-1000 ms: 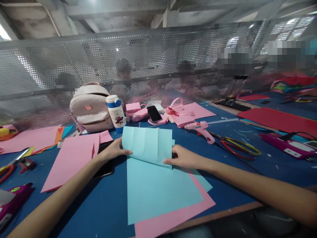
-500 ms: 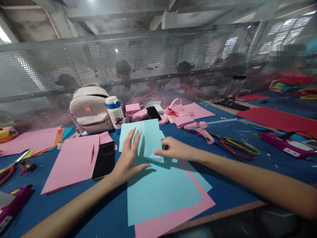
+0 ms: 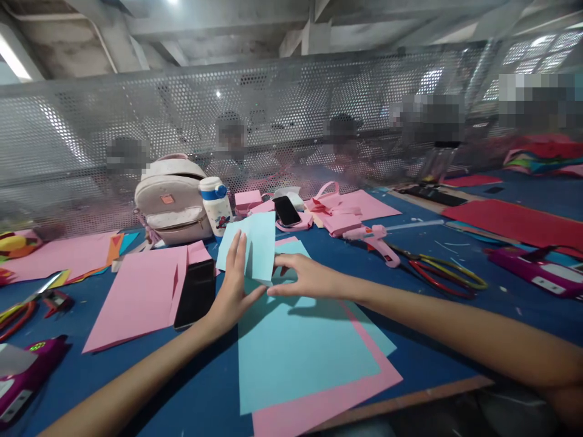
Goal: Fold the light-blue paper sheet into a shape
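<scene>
A creased sheet of light blue paper (image 3: 262, 246) stands partly upright between my hands, with a fold down its middle. My left hand (image 3: 233, 297) lies against its front left part, fingers stretched upward and thumb spread to the right. At the right edge, my right hand (image 3: 310, 278) has its fingertips partly behind the sheet and its thumb at the lower corner, gripping it. Beneath both hands lies a larger light blue sheet (image 3: 305, 358) on top of a pink sheet (image 3: 319, 413).
Folded pink paper (image 3: 132, 297) and a black phone (image 3: 195, 297) lie to the left. A pink glue gun (image 3: 376, 240) and scissors (image 3: 441, 270) are to the right. Behind stand a backpack (image 3: 173, 200) and a water bottle (image 3: 215, 206). A perforated metal screen (image 3: 282, 103) crosses the back.
The light blue sheet's right side has swung left and inward, narrowing it. My right hand has moved left with that edge, bringing its thumb close to my left thumb.
</scene>
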Action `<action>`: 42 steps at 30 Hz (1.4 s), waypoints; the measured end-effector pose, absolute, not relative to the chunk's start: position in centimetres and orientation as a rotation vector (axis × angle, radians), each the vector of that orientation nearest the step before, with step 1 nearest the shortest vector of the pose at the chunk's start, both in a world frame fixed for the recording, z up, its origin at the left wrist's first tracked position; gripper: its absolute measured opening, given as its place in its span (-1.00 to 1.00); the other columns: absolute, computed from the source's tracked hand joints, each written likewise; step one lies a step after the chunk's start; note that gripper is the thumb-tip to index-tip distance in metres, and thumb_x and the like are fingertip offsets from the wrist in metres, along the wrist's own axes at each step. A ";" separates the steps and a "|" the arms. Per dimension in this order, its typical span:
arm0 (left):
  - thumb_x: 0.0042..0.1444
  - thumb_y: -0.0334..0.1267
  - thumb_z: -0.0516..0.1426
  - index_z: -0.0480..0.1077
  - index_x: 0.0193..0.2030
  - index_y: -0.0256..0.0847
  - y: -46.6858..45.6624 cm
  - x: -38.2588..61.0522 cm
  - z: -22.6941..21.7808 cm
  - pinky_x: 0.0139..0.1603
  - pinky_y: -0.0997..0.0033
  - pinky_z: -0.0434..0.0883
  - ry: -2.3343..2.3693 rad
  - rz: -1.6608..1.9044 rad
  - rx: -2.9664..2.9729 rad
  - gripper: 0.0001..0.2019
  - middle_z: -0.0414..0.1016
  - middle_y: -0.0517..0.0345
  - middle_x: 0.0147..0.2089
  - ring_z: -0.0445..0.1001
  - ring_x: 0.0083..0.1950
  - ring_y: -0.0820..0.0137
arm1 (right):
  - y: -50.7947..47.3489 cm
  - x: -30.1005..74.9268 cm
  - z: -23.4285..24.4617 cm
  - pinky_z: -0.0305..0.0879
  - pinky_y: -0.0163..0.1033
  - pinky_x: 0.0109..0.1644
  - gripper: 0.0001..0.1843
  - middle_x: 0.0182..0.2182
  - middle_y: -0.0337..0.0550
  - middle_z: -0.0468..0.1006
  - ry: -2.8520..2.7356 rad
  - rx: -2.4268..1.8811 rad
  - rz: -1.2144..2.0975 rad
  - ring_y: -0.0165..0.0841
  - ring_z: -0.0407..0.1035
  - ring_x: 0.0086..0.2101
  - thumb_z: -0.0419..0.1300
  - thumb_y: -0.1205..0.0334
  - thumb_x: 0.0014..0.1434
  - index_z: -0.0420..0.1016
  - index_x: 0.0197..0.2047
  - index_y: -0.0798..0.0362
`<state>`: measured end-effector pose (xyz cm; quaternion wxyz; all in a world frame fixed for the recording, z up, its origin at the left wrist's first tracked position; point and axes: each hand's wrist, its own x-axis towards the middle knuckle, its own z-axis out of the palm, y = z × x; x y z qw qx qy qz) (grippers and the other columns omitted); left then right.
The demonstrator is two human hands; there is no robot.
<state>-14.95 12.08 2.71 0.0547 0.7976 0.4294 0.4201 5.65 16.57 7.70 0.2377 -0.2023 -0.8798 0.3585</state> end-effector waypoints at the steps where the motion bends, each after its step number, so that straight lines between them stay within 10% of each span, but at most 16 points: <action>1: 0.25 -0.19 0.16 -0.49 0.48 -0.03 12.1 -14.9 2.5 0.44 -0.12 -0.17 1.302 1.273 2.410 -0.06 -0.49 -0.09 0.54 -0.41 0.52 0.05 | 16.6 5.5 7.4 0.30 -0.24 -0.12 -0.65 -0.17 -0.12 0.59 -2.399 -0.576 0.971 -0.28 0.43 -0.19 0.30 0.03 0.14 0.55 -0.11 0.11; 9: 0.27 -0.09 0.13 -0.47 0.49 -0.03 12.7 -15.2 1.1 0.46 -0.03 -0.16 1.377 1.402 2.298 -0.10 -0.41 -0.07 0.54 -0.38 0.53 0.08 | 17.0 4.6 7.9 0.29 -0.25 -0.14 -0.85 -0.30 -0.15 0.54 -2.320 -0.510 0.928 -0.33 0.38 -0.26 0.17 0.23 0.20 0.50 -0.28 0.13; 18: 0.25 -0.11 0.17 -0.45 0.49 -0.02 13.0 -15.4 1.2 0.45 -0.06 -0.15 1.391 1.432 2.247 -0.08 -0.42 -0.09 0.54 -0.38 0.53 0.07 | 17.5 4.6 8.0 0.24 -0.29 -0.22 -0.66 -0.39 -0.20 0.49 -2.340 -0.543 0.961 -0.35 0.33 -0.33 0.13 0.03 0.28 0.51 -0.34 0.13; 26: 0.30 -0.29 0.07 -0.31 0.49 0.00 12.8 -15.7 2.4 0.42 -0.19 -0.17 1.389 1.223 2.516 -0.23 -0.43 -0.11 0.54 -0.36 0.52 0.04 | 17.5 5.1 6.6 0.23 -0.14 0.15 -0.72 -0.01 -0.06 0.53 -2.448 -0.422 0.837 -0.20 0.36 0.04 0.33 0.09 0.14 0.62 -0.12 0.05; 33: 0.36 -0.41 -0.06 -0.18 0.47 -0.06 12.8 -15.9 2.8 0.42 -0.20 -0.30 1.407 0.970 2.920 -0.40 0.02 -0.17 0.46 0.04 0.46 0.18 | 17.3 6.4 6.8 0.29 -0.10 0.08 -0.81 -0.04 -0.09 0.56 -2.487 -0.447 0.470 -0.20 0.38 0.02 0.22 0.40 0.20 0.63 -0.18 0.00; 42: 0.36 -0.43 -0.07 0.24 0.29 -0.20 12.0 -14.6 3.5 0.44 -0.20 -0.42 1.300 0.917 3.210 -0.60 0.44 -0.02 0.24 0.39 0.26 0.17 | 15.4 7.8 7.5 0.24 -0.15 -0.10 -0.70 -0.19 -0.03 0.54 -2.345 -0.375 -0.210 -0.25 0.33 -0.20 0.22 0.00 0.25 0.50 -0.13 0.07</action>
